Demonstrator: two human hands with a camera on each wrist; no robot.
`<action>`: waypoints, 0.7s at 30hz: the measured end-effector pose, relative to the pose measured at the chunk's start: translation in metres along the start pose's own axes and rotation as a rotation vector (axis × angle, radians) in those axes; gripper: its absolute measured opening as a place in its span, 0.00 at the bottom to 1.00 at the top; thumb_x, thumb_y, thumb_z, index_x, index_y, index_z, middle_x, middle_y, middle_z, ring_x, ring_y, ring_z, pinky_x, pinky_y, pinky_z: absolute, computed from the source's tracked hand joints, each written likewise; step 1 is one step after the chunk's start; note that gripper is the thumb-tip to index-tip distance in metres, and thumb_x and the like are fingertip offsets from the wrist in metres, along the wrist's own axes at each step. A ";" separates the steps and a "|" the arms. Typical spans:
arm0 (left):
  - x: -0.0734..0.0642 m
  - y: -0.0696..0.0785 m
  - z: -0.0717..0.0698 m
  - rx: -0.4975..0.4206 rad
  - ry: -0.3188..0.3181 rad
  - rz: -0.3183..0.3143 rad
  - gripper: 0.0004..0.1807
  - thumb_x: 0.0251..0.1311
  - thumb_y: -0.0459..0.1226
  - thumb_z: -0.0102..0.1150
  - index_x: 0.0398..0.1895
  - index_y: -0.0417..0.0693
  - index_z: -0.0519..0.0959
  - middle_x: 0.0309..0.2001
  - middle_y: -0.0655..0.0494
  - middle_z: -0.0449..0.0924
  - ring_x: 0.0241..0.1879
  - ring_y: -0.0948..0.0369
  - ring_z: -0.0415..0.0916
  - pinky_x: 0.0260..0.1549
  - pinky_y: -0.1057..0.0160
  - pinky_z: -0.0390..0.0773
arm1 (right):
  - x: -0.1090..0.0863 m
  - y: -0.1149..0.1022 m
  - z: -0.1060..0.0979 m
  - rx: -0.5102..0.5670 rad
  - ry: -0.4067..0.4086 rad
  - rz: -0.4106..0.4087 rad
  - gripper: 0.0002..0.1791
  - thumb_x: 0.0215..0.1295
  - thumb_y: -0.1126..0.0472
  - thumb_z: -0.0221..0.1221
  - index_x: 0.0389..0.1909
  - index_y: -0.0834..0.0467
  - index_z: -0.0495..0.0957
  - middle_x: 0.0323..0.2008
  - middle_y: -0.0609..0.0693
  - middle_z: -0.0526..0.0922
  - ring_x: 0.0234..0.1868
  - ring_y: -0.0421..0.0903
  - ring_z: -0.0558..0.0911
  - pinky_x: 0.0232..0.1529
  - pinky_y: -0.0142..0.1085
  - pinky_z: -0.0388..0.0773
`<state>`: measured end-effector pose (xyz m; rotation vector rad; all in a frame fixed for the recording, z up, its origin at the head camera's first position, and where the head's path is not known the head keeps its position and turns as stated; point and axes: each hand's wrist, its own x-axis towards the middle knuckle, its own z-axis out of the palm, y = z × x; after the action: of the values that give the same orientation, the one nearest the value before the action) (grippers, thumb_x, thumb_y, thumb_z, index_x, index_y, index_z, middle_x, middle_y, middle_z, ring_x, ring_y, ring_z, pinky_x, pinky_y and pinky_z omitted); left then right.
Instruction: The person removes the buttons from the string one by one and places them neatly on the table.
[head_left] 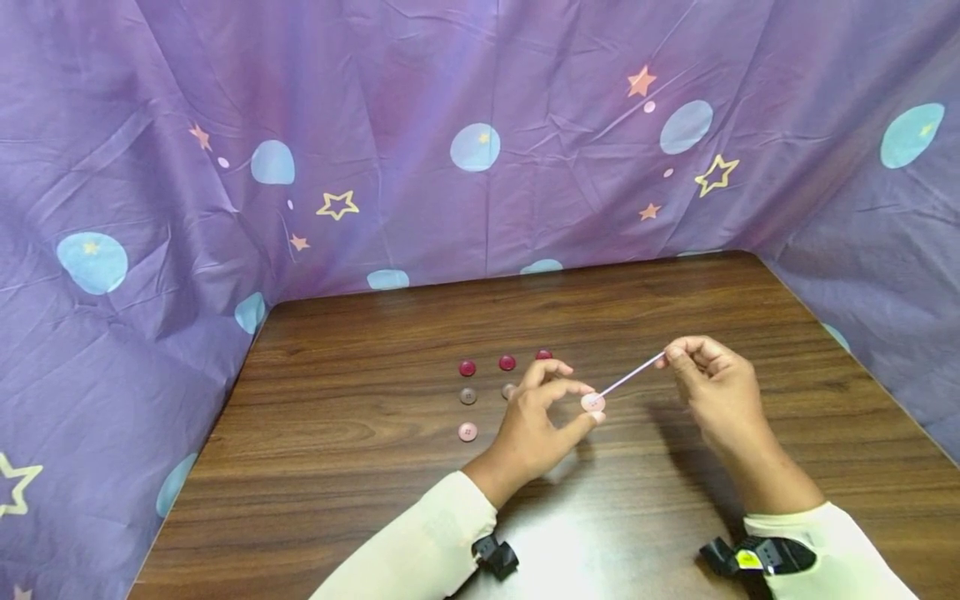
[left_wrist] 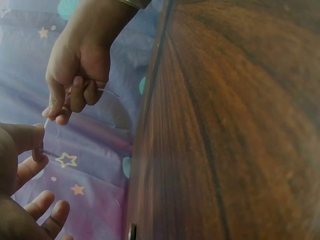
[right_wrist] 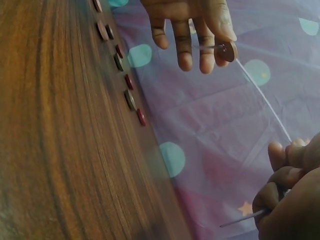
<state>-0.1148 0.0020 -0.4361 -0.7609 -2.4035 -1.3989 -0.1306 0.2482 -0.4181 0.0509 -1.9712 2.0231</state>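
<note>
A pale pink button (head_left: 592, 402) is pinched at its edges between the thumb and index finger of my left hand (head_left: 534, 421), raised above the table. Its other fingers are spread apart. From the button a thin pale string (head_left: 632, 376) runs taut up to my right hand (head_left: 716, 390), which pinches it between thumb and fingertips. In the right wrist view, a short tail of string shows on the far side of the held button (right_wrist: 229, 51). The loose string end (right_wrist: 242, 219) pokes out below the right hand's curled fingers.
Left of the hands, loose buttons lie in rows on the brown wooden table (head_left: 337, 475): dark red buttons (head_left: 467, 368) at the back, brown buttons (head_left: 468, 396) in the middle, and a pink button (head_left: 467, 432) nearer. A purple patterned curtain (head_left: 420, 200) borders the table.
</note>
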 end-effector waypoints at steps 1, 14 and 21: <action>0.000 0.000 0.000 0.002 0.000 0.000 0.14 0.61 0.42 0.80 0.48 0.50 0.91 0.62 0.49 0.80 0.62 0.54 0.80 0.62 0.51 0.64 | 0.000 0.000 0.000 0.015 0.008 0.004 0.12 0.81 0.66 0.60 0.33 0.56 0.82 0.27 0.38 0.87 0.15 0.32 0.65 0.13 0.39 0.52; -0.001 -0.002 0.000 0.023 -0.003 -0.003 0.15 0.60 0.41 0.80 0.49 0.50 0.91 0.63 0.50 0.80 0.63 0.55 0.80 0.62 0.53 0.64 | 0.004 -0.002 0.000 0.168 0.248 0.040 0.11 0.79 0.68 0.61 0.31 0.57 0.81 0.22 0.42 0.86 0.14 0.35 0.66 0.13 0.27 0.62; -0.002 -0.003 -0.002 0.014 -0.021 -0.021 0.16 0.61 0.41 0.79 0.51 0.50 0.90 0.64 0.50 0.80 0.65 0.55 0.79 0.66 0.55 0.69 | 0.007 -0.001 0.000 0.275 0.309 0.027 0.12 0.79 0.70 0.60 0.31 0.61 0.80 0.23 0.45 0.86 0.13 0.36 0.67 0.11 0.26 0.62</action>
<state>-0.1146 -0.0014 -0.4386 -0.7533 -2.4410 -1.3872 -0.1373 0.2500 -0.4155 -0.2154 -1.5093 2.1559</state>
